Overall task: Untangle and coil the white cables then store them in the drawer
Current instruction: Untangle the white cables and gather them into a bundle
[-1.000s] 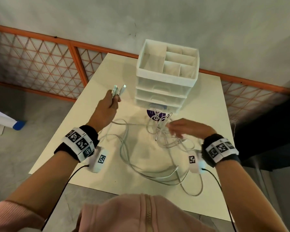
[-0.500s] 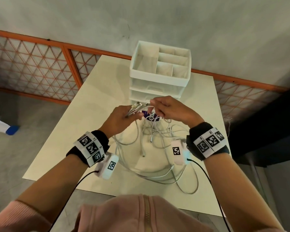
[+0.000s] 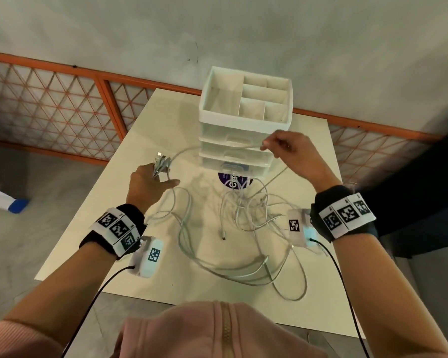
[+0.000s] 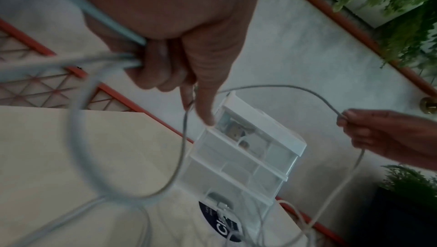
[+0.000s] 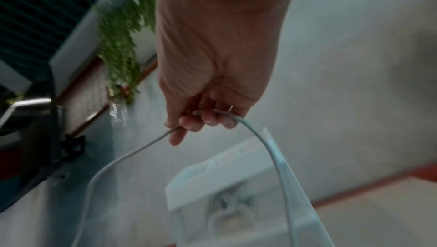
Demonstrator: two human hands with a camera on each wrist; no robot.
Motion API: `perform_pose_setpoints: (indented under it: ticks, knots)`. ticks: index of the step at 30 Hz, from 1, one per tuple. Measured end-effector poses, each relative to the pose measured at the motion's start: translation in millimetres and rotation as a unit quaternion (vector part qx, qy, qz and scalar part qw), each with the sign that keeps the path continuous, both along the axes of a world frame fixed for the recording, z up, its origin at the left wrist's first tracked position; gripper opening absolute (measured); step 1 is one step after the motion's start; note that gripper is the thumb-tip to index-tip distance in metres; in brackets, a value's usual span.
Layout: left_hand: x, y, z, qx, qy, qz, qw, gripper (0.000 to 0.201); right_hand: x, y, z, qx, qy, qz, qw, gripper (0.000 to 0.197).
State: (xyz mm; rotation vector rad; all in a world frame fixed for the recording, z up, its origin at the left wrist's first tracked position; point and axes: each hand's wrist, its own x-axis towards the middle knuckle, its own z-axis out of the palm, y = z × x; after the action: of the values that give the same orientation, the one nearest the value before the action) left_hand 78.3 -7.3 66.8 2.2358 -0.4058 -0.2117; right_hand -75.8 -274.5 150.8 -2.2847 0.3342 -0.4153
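Observation:
A tangle of white cables (image 3: 246,228) lies on the cream table (image 3: 93,239) in front of a white drawer unit (image 3: 243,130). My left hand (image 3: 150,182) grips a bunch of cable ends, their plugs (image 3: 162,161) sticking up; its index finger points out straight (image 4: 203,109). My right hand (image 3: 287,148) pinches one cable strand (image 3: 217,148) and holds it raised in front of the drawers. That strand runs taut between both hands, and another length (image 5: 281,157) hangs from the right hand to the pile. All drawers look closed.
The drawer unit's open top tray (image 3: 246,99) has several compartments. A purple round sticker (image 3: 234,180) lies by its base. An orange lattice railing (image 3: 62,109) runs behind the table. Table edges are close on the left and front.
The hands, close together half a second ago, have drawn apart: the right moved right and up with one strand, the left moved left holding the plugs.

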Motion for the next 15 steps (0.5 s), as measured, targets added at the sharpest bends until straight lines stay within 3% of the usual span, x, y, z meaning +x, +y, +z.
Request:
perform_pose_setpoints:
  ticks: [3,7,10,12,15]
  knots:
    - [-12.5,-10.6,16.6,-0.108,-0.045,0.007,0.993,0.049,10.6,11.5,22.5,-0.017,0.024,0.032,0.999,0.013]
    - [-29.7,-30.1,38.6,-0.217,-0.06,0.027,0.974,0.072,24.7,36.2,16.3,-0.063,0.099,0.12,0.986,0.014]
    - [-38.1,-39.4,44.2,-0.218,-0.038,-0.013,0.975,0.056,29.9,53.5,4.2,-0.077,0.095,0.131,0.984,0.016]
    - [-43.6,-43.2,41.5,-0.223,0.034,-0.097,0.97,0.04,32.8,62.1,-1.9,-0.069,0.085,0.116,0.987,0.018]
    - [-48.2,-42.9,29.0,-0.174,0.095,-0.152,0.968,0.02,34.3,69.6,-7.4,-0.006,0.068,0.088,0.994,0.016]
